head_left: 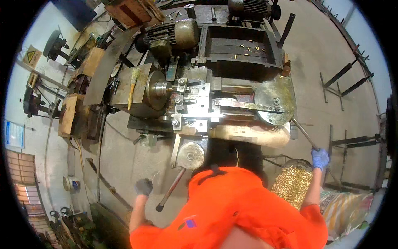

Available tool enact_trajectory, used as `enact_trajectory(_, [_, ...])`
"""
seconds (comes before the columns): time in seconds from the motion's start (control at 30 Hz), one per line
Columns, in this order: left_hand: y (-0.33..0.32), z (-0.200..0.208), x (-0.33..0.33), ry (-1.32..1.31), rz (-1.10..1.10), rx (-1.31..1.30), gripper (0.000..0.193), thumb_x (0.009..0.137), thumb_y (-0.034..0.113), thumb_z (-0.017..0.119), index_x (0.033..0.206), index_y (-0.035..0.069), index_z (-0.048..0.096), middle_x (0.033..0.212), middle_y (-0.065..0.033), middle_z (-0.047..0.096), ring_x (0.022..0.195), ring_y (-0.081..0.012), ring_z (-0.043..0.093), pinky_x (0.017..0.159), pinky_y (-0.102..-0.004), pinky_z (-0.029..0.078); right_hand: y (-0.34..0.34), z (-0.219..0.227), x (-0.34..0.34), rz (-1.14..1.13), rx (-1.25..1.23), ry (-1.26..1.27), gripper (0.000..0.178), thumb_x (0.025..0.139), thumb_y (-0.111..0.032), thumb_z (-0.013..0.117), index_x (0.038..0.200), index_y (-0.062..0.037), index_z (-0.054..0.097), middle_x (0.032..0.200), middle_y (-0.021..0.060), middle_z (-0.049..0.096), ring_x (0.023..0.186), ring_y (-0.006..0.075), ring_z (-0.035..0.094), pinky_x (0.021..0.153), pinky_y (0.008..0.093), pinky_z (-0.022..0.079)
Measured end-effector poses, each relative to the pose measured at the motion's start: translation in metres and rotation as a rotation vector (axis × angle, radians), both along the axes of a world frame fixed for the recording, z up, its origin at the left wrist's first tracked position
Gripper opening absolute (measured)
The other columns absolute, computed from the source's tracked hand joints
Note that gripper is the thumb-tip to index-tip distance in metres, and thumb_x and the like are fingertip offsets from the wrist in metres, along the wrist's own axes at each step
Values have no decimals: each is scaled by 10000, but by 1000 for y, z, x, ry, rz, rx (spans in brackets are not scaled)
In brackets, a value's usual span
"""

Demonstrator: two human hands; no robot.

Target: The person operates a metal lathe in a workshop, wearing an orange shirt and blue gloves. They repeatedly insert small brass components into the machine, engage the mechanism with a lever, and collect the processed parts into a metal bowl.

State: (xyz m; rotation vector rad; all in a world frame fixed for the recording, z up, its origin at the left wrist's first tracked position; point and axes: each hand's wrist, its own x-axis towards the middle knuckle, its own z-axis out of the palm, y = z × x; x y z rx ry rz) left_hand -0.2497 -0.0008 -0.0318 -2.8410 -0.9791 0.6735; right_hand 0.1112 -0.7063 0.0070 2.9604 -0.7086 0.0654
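My right hand [320,158], in a blue glove, is wrapped round the end of a metal lever [304,133]. That lever runs up to a large round steel disc [271,99] at the right of a small lathe. A drilled link bar [248,105] joins the disc to the bright tool slide [195,110], which carries clamped tool blocks in front of the spindle [162,89]. At the lower left, my left hand [144,187] is closed in a dark grey glove, apart from the machine. Whatever its fingers may hold is hidden. Beside it slants a second lever [171,189] from a smaller disc [190,155].
A brush [132,88] lies on the headstock [124,91]. Several brass pieces lie in the metal tray [242,63] behind the slide. By my right forearm stands a basket of brass pieces [292,184], next to a woven sack [346,211]. Electric motors [174,35] sit behind; metal racks stand right.
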Motion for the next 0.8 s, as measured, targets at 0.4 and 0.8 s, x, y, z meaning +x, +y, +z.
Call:
enact_trajectory(0.4, [5, -14, -16, 90, 267, -186, 444, 808, 484, 511, 920, 89, 680, 924, -149, 656, 867, -319, 627, 739, -426, 483, -83, -12, -41, 176, 127, -60, 313, 741, -365, 608, 860, -81, 662, 864, 188, 640, 817, 372, 605, 730, 442, 474])
enact_trajectory(0.8, [-118, 119, 101, -285, -100, -626, 414, 817, 410, 583, 1064, 81, 625, 834, -149, 659, 747, -295, 643, 665, -401, 483, -156, -34, -64, -105, -69, 26, 410, 733, -420, 595, 779, -18, 658, 830, 230, 636, 830, 399, 606, 751, 465, 472])
